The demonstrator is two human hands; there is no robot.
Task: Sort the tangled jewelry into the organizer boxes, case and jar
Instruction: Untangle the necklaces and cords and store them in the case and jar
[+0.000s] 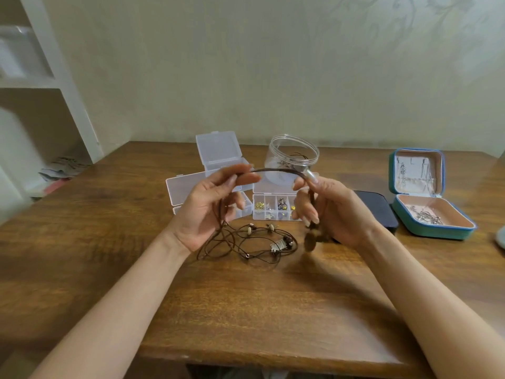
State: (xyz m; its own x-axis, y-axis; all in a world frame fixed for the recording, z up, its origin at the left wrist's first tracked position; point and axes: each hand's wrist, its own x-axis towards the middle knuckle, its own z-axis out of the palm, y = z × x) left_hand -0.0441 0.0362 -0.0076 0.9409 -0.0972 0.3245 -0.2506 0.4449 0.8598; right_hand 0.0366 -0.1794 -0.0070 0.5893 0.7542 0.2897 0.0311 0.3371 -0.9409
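A brown cord necklace is stretched in an arc between both hands above the table. My left hand pinches one end and my right hand pinches the other, with a brown pendant dangling below it. A tangle of thin cords with beads lies on the table beneath. Behind the hands stand open clear organizer boxes, one holding small gold and dark pieces. A clear jar holds a coiled cord. The open teal case at right contains silver chains.
A dark blue flat case lies between my right hand and the teal case. The wooden table meets a wall at the back. White shelves stand at left. The table's front edge is near the bottom.
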